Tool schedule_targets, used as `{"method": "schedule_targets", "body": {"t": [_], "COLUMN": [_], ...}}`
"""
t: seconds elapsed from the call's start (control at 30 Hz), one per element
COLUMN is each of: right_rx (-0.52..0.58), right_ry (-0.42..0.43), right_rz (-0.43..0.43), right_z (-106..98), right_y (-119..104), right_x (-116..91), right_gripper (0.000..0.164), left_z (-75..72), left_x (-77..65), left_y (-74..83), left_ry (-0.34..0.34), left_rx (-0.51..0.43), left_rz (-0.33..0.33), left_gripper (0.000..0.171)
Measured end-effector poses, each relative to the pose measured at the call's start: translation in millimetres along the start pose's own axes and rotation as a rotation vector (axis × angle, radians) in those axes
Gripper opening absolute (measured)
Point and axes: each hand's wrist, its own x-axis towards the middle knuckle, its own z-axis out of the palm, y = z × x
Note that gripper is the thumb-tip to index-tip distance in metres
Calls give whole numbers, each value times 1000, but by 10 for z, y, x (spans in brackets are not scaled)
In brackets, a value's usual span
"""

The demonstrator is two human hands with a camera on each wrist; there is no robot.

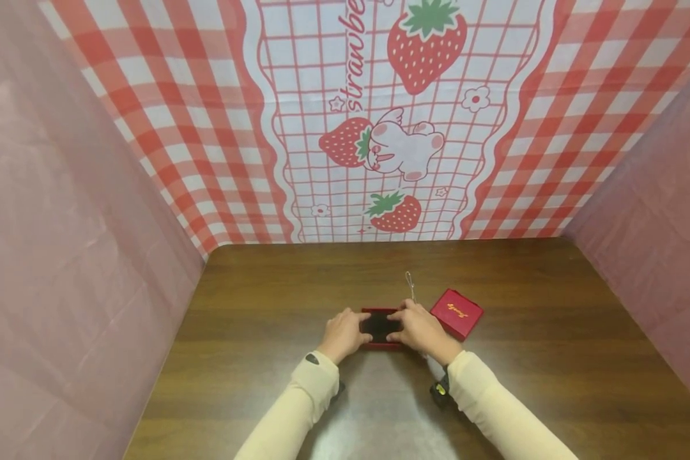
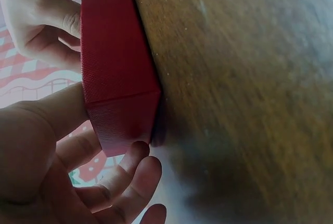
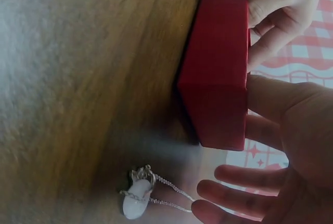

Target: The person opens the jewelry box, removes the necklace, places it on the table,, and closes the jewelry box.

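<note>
An open red box base (image 1: 382,347) with a black insert (image 1: 381,326) stands on the table between the hands. From the left end, my left hand (image 1: 342,333) reaches thumb and forefinger over the rim onto the insert; its other fingers spread loosely outside the end wall. My right hand (image 1: 424,329) does likewise at the right end, its outer fingers extended beside the box. Near those fingers lies a silver chain (image 3: 169,186) with a glossy white pendant (image 3: 136,200). The chain's far loop (image 1: 411,284) shows beyond the right hand. Fingertip contact inside the box is partly hidden.
A red lid (image 1: 457,314) with gold lettering lies to the right of the right hand. The brown wooden table (image 1: 253,383) meets a strawberry-patterned cloth (image 1: 391,160) at the back. Pink cloth (image 1: 92,255) hangs at both sides.
</note>
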Motion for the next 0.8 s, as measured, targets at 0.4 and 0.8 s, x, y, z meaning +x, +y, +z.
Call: {"method": "schedule_targets", "body": {"t": [0.4,0.8], "right_rx": [35,45], "right_ry": [17,17], "right_rz": [21,-2], "right_z": [44,39], "right_y": [-24,-6], "right_x": [-25,-24], "right_gripper": [43,43], "left_z": [67,87], "left_x": [-47,-60], "left_y": [-35,-14], "left_ry": [101,171], "left_rx": [-104,-217], "left_rz": [47,43], "left_gripper": [48,58]}}
